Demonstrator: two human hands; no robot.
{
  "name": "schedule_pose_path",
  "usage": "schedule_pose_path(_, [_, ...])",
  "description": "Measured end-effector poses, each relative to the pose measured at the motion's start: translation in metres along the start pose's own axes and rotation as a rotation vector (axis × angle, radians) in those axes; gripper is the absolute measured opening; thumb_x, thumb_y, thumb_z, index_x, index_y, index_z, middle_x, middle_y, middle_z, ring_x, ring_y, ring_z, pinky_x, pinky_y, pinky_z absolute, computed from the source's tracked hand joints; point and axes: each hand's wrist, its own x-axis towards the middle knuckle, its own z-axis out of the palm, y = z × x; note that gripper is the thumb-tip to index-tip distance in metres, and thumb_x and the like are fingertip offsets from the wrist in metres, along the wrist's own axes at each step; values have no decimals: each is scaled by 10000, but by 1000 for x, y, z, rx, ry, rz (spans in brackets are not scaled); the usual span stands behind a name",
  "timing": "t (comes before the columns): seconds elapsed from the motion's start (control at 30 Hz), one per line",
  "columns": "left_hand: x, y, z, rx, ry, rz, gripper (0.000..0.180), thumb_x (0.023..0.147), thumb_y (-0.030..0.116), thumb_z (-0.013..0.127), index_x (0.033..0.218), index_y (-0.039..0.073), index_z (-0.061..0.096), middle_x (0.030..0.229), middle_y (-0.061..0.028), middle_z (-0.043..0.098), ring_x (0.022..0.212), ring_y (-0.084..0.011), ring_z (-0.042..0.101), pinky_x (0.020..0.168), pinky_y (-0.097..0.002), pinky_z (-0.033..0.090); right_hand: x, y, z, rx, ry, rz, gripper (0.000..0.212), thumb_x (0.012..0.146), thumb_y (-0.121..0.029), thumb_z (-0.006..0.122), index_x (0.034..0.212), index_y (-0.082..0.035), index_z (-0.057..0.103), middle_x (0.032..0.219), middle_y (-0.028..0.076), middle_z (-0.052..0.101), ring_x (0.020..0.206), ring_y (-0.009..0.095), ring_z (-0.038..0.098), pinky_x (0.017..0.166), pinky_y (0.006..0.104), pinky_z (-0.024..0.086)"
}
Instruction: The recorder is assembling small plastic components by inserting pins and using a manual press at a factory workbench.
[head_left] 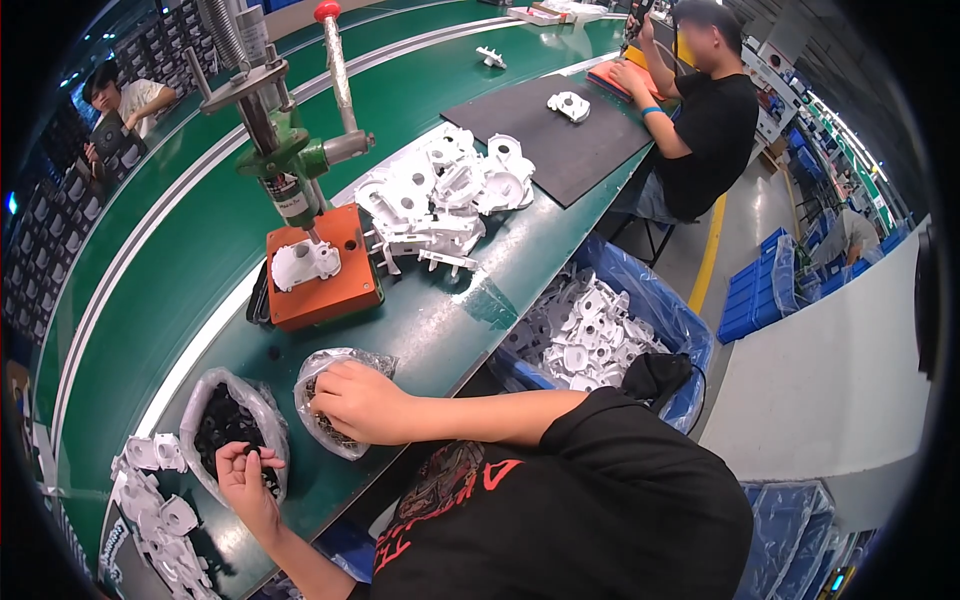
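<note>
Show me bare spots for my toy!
Bare: green table between the orange block and blue bin; black mat between the white pile and a lone white part. Crowded: plastic bags, left hand at one, right hand at the other.

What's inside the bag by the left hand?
Small black pieces lie inside the bag. The left hand covers part of it, and anything beneath the top pieces is hidden.

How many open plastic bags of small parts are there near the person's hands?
2. The left bag, holding black parts, is at the left hand; the right bag, holding small metallic-looking parts, is partly covered by the right hand. Others may be hidden.
</note>
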Motion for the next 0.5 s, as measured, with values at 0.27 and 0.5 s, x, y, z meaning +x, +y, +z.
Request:
schedule_pose_path(0.27, [-1,5,-3,74,-21,24,189,869,18,525,1045,10,457,831,-136,598,665,-178,604,660,-278,496,4,-1,-1,38,-17,14,150,688,-43,628,832,-59,587,806,79,518,805,284,529,726,383,429])
schedule_pose_path(0.5, [34,37,19,87,-151,33,145,900,75,501,1014,1,450,877,-183,636,741,-228,651,706,-320,511,10,5,-15,379,2,172,117,762,-5,602,873,-41,606,839,85,557,793,244,556,702,321,450])
